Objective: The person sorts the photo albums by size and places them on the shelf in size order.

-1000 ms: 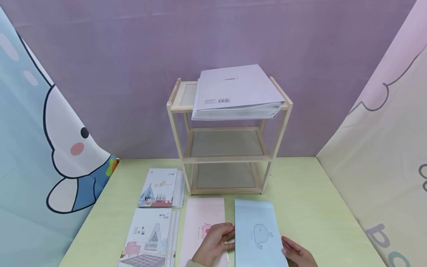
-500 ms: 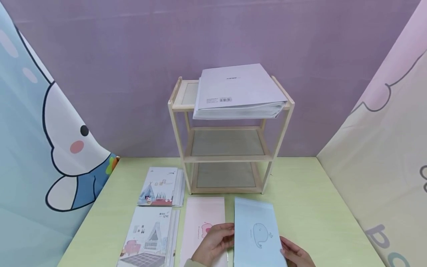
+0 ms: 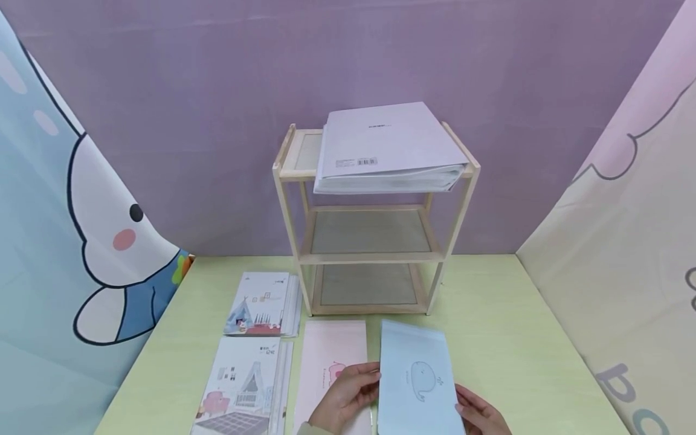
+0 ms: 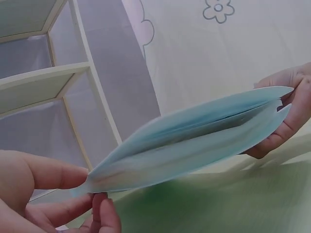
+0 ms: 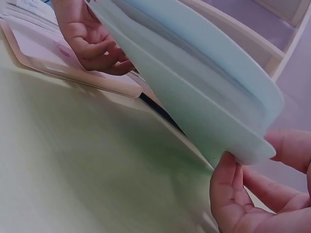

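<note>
A light blue notebook (image 3: 415, 377) with a whale drawing is held between both hands in the head view. My left hand (image 3: 348, 394) pinches its left edge between thumb and fingers, above a pink notebook (image 3: 339, 341) with an elephant drawing. On the opposite edge, my right hand (image 3: 481, 412) pinches the cover. The left wrist view shows the blue notebook (image 4: 194, 141) raised off the table, its covers bowed slightly apart. From the right wrist, the fingers (image 5: 226, 182) grip one corner of it.
A wooden three-tier shelf (image 3: 372, 258) stands behind, with large white booklets (image 3: 391, 142) stacked on its top tier. Two piles of illustrated notebooks, one farther back (image 3: 258, 305) and one nearer (image 3: 239, 386), lie at left. Printed cloth (image 3: 625, 241) hangs at the sides.
Both hands have shifted slightly left with the blue notebook between them. The pink notebook and the piles at left stay where they were.
</note>
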Motion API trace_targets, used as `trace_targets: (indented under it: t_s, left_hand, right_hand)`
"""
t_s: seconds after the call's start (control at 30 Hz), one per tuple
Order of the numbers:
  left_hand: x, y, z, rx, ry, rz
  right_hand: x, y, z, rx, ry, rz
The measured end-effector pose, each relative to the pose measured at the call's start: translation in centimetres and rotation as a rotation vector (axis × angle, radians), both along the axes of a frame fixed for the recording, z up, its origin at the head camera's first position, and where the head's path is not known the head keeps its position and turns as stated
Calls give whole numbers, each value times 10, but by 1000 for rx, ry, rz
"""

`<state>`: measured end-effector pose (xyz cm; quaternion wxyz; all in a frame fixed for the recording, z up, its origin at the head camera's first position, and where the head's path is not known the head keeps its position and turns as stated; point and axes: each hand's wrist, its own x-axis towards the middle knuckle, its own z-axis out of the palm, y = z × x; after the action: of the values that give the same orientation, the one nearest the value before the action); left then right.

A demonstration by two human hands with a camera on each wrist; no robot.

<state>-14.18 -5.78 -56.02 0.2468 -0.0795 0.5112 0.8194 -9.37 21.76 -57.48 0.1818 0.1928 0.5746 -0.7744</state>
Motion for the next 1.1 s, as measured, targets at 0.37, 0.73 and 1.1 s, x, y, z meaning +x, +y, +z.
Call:
trace_targets:
  t_s: [0.37,0.73,1.1]
  left_hand:
    - [6,-1,1,9,1,7]
    - [9,-8,9,-1,44,-11]
    - [12,-18,20,12,56,-27]
  right_hand:
    - [4,0,10,-52,22,1]
    - [1,-7,23,-187,116,-36]
    - [1,-10,33,-178,275,92]
